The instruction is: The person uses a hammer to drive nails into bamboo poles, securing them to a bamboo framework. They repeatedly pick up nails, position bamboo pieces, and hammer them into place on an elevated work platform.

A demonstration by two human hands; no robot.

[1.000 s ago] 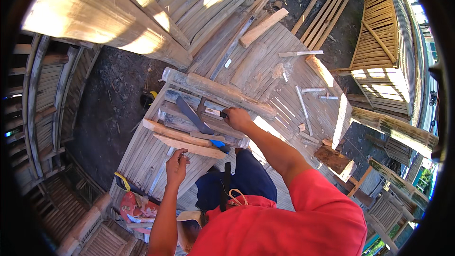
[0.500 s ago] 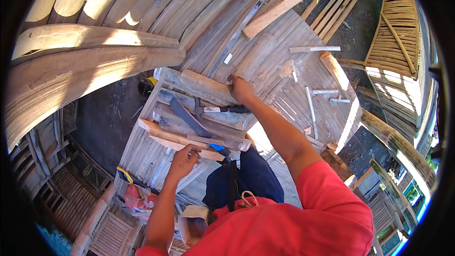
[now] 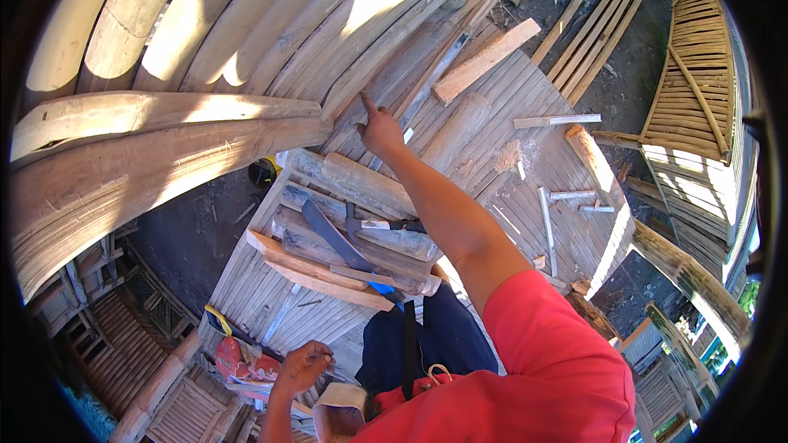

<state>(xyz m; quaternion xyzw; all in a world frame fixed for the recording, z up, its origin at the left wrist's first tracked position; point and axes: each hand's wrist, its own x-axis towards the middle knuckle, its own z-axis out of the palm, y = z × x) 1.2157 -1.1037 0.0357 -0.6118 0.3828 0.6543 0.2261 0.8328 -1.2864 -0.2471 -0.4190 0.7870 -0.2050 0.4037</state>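
Observation:
My right hand (image 3: 380, 127) reaches far forward over the slatted bamboo platform, its index finger stretched toward the base of the bamboo wall. It holds nothing visible. Low on the left, my left hand (image 3: 305, 365) hovers above the platform with curled fingers. Whatever those fingers may hold is too small to make out. Between the two hands a machete (image 3: 327, 228) with a blue handle lies across several short bamboo pieces (image 3: 369, 180). A hammer (image 3: 382, 225) with a dark grip rests beside the blade. Lengths of sawn wood (image 3: 316, 272) lie along the near side.
A bamboo wall (image 3: 271, 41) rises at the upper left. Further along the platform lie a thick wooden block (image 3: 486, 61), a bamboo log (image 3: 455, 127) and thin sticks (image 3: 547, 230). A red bag (image 3: 246, 361) and a yellow-handled tool (image 3: 220, 321) are near my left hand.
My right hand has moved forward and left, from the bamboo pieces toward the wall. My left hand has drawn back from the sawn wood toward me. The view has shifted slightly.

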